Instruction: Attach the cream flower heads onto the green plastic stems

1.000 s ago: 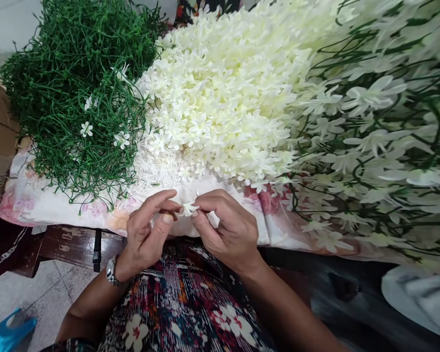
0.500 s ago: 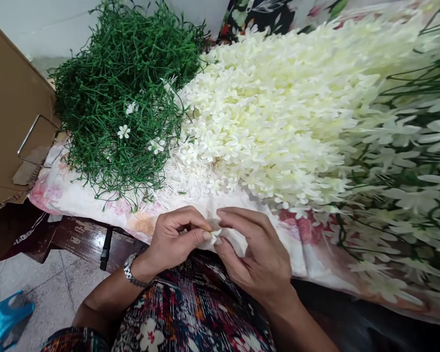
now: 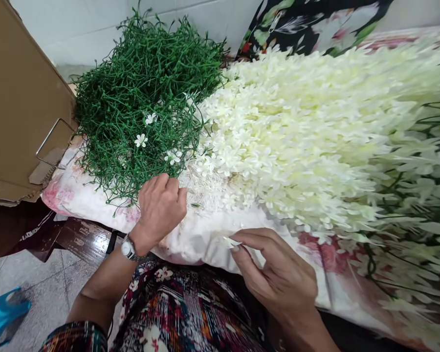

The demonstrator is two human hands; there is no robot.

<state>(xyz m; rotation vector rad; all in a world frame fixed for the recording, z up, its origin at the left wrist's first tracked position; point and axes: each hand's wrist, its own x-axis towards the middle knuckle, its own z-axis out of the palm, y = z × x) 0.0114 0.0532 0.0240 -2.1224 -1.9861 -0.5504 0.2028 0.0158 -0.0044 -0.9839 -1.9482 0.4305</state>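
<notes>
My right hand [image 3: 275,271] pinches a small white artificial flower [image 3: 230,241] between thumb and fingertips, just above the cloth's near edge. My left hand [image 3: 160,205], with a watch on its wrist, reaches into the lower edge of the pile of green plastic stems [image 3: 143,102]; its fingers curl down and their tips are hidden. A big heap of loose cream-white flowers [image 3: 289,132] lies to the right of the stems. White spiky plastic pieces [image 3: 201,183] lie between the two piles, next to my left hand.
Everything rests on a floral cloth [image 3: 190,239] over a dark wooden surface [image 3: 84,234]. Finished stems with flowers [image 3: 414,205] lie at the right. A cardboard box [image 3: 18,112] stands at the left. A blue object [image 3: 3,315] sits on the tiled floor.
My left hand left the flower and moved up and left to the green stems. My right hand kept the flower and shifted slightly right. The view moved, showing more of the box.
</notes>
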